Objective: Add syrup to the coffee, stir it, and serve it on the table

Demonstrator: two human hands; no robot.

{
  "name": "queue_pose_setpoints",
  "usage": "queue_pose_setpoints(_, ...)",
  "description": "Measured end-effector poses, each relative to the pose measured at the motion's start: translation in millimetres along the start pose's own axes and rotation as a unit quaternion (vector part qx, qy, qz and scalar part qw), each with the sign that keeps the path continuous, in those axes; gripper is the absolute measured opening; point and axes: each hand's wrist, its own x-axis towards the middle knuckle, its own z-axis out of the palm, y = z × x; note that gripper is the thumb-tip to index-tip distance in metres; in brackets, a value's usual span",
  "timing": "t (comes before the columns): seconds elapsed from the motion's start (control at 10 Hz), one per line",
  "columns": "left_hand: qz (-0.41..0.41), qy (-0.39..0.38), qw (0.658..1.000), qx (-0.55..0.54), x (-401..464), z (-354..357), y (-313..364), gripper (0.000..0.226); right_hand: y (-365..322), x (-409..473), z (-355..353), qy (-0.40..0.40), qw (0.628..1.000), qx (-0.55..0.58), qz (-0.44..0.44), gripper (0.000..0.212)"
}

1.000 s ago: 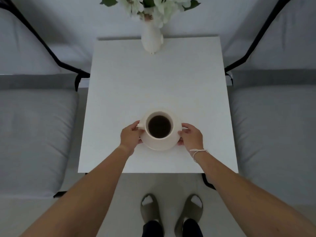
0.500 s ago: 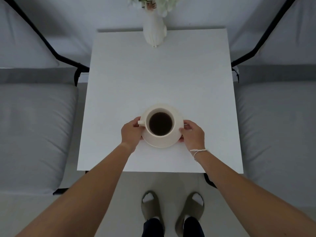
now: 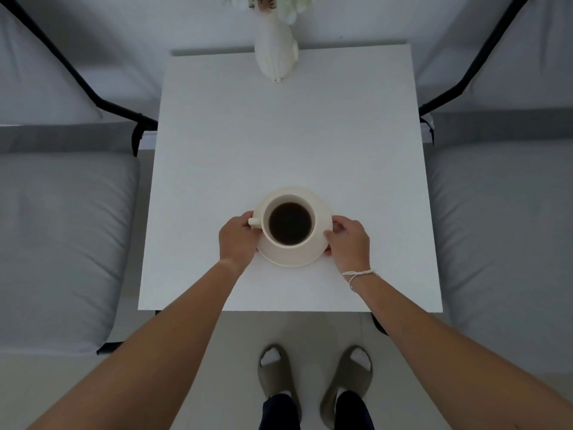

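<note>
Cup [image 3: 290,223] of coffee on its saucer [image 3: 322,252], lower centre of the tabletop [image 3: 288,141]. Left hand [image 3: 237,242] and right hand [image 3: 348,243] pinch opposite saucer rims, probably to keep it level while serving.

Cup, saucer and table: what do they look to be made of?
Cup: probably glazed ceramic, judging by its cream colour, thick rounded rim and soft sheen. Saucer: likely the same ceramic, with matching colour and a smooth surface. Table: a matte white top with a faint fine texture, thin and flat-edged; it could be laminate or painted board, but the view cannot settle which.
</note>
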Motion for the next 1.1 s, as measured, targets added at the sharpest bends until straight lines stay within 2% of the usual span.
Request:
queue_pose_setpoints(0.4, 0.054, 0.014, 0.997, 0.053, -0.9, 2.3, -4.8, 0.024, 3.4, -2.0, -1.5, 0.008, 0.999, -0.034, -0.016, 0.026)
queue_pose_setpoints(0.6, 0.031, 0.020, 0.999, 0.021, 0.9, 4.4, -9.8, 0.028, 2.0, -2.2, -2.4, 0.005, 0.999, -0.049, -0.005, 0.024)
queue_pose_setpoints(0.8, 0.055, 0.026, 0.998, 0.030, 0.8, 4.8, -14.8, 0.030, 8.8, -6.6, -7.7, -0.002, 0.993, -0.109, -0.041, 0.030)
queue_pose_setpoints(1.0, 0.097, 0.046, 0.989, 0.099, -9.0, 6.9, -23.3, 0.034, 17.9, -18.8, -12.6, -0.012, 0.988, -0.130, -0.085, 0.034)
queue_pose_setpoints(1.1, 0.105, 0.083, 0.981, 0.141, -17.1, 3.7, -32.9, 0.032, 25.4, -26.2, -15.4, -0.002, 0.982, -0.157, -0.105, 0.036)
